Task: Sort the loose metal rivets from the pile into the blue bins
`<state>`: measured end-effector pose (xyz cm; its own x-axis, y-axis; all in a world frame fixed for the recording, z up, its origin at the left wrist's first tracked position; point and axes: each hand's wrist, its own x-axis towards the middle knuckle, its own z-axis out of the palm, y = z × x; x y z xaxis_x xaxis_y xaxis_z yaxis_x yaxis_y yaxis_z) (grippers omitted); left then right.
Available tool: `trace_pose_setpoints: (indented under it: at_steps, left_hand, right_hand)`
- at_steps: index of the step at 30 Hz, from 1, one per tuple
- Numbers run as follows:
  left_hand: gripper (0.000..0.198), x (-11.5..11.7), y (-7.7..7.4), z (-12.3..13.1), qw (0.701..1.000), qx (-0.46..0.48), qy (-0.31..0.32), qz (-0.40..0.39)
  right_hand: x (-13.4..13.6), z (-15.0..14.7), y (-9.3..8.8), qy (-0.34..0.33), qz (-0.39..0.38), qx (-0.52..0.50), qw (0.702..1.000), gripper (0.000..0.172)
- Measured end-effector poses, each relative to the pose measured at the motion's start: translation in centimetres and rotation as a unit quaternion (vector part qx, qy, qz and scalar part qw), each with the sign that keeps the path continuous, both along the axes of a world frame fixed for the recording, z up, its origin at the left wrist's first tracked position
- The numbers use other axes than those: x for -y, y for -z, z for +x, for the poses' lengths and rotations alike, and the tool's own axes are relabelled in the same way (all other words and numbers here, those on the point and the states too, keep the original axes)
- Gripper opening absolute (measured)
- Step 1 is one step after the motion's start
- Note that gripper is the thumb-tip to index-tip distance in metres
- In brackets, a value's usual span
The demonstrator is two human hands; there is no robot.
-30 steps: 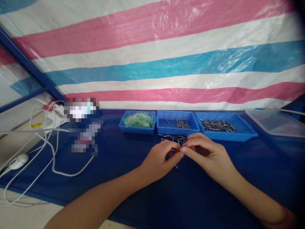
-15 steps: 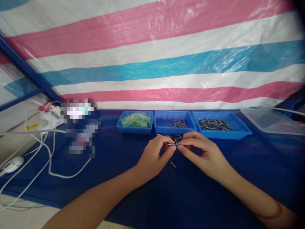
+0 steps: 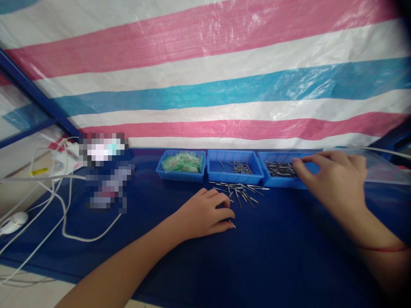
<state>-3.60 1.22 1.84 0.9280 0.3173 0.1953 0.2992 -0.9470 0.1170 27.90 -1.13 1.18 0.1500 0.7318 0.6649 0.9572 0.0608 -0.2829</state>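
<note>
Pins [image 3: 239, 191] lie loose just far-right of my curled left hand [image 3: 205, 214], grip unclear; my right hand [image 3: 334, 177], fingers half-open, reaches into the right bin [image 3: 282, 182], nothing visibly held.

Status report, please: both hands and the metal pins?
Right hand over right bin, fingers at its pins. Left hand on mat beside loose pins. Nothing between.

Blue bench [image 3: 276, 256]: three blue trays [image 3: 234, 164] along back edge, loose metal pins [image 3: 239, 190] just in front, clear lid [image 3: 382, 169] right, white cables [image 3: 64, 205] left.
</note>
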Motion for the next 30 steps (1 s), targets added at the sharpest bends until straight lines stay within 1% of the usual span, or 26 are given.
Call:
trace_pose_setpoints:
  at_steps: [2, 3, 4, 6, 8, 9, 11, 13, 16, 19, 22, 24, 27, 30]
  left_hand:
    - [0.021, 0.1, 0.3, 0.2, 1.0, -0.01, 0.0, 0.011]
    - [0.02, 0.1, 0.4, 0.3, 1.0, -0.009, -0.002, 0.012]
    - [0.02, 0.2, 0.5, 0.4, 1.0, -0.003, -0.008, 0.011]
    - [0.02, 0.3, 0.7, 0.7, 0.999, 0.023, -0.032, -0.009]
    - [0.019, 0.4, 0.7, 1.0, 0.993, 0.068, -0.071, -0.067]
    - [0.018, 0.5, 0.6, 1.2, 0.985, 0.097, -0.092, -0.11]
    - [0.017, 0.7, 0.5, 1.5, 0.958, 0.155, -0.128, -0.205]
    - [0.017, 1.0, 0.4, 1.8, 0.924, 0.2, -0.151, -0.287]
    - [0.018, 1.4, 0.6, 2.0, 0.881, 0.236, -0.169, -0.373]
    - [0.02, 1.5, 0.9, 2.1, 0.852, 0.26, -0.18, -0.417]
    - [0.021, 1.4, 1.3, 2.1, 0.835, 0.296, -0.201, -0.419]
    - [0.02, 1.3, 1.4, 2.1, 0.818, 0.332, -0.219, -0.415]
    - [0.018, 1.2, 1.5, 2.1, 0.799, 0.375, -0.239, -0.405]
    - [0.016, 1.2, 1.4, 2.2, 0.788, 0.392, -0.24, -0.41]
  right_hand:
    - [0.2, -1.0, -0.1, 0.027, 0.006, 0.028, 0.999, 0.025]
    - [0.3, -1.6, -0.2, 0.027, 0.017, 0.039, 0.999, 0.025]
    - [0.4, -2.3, -0.3, -0.003, 0.022, 0.043, 0.999, 0.023]
    - [0.7, -3.9, -0.6, -0.089, 0.028, 0.038, 0.995, 0.019]
    - [1.2, -5.5, -0.8, -0.194, 0.0, 0.016, 0.981, 0.014]
    - [1.5, -6.3, -0.9, -0.245, -0.029, -0.004, 0.969, 0.012]
    - [2.1, -7.9, -0.8, -0.329, -0.092, -0.052, 0.938, 0.014]
    - [2.6, -9.1, -0.7, -0.371, -0.138, -0.098, 0.913, 0.016]
    - [2.9, -10.1, -0.3, -0.368, -0.167, -0.16, 0.9, 0.018]
    - [2.7, -10.1, 0.1, -0.335, -0.183, -0.226, 0.896, 0.02]
    - [2.5, -10.0, 0.5, -0.303, -0.193, -0.287, 0.888, 0.022]
    - [2.4, -10.0, 0.7, -0.293, -0.204, -0.316, 0.879, 0.024]
    - [2.4, -10.4, 1.0, -0.296, -0.227, -0.33, 0.867, 0.026]
    - [2.5, -10.9, 1.2, -0.311, -0.248, -0.324, 0.858, 0.027]
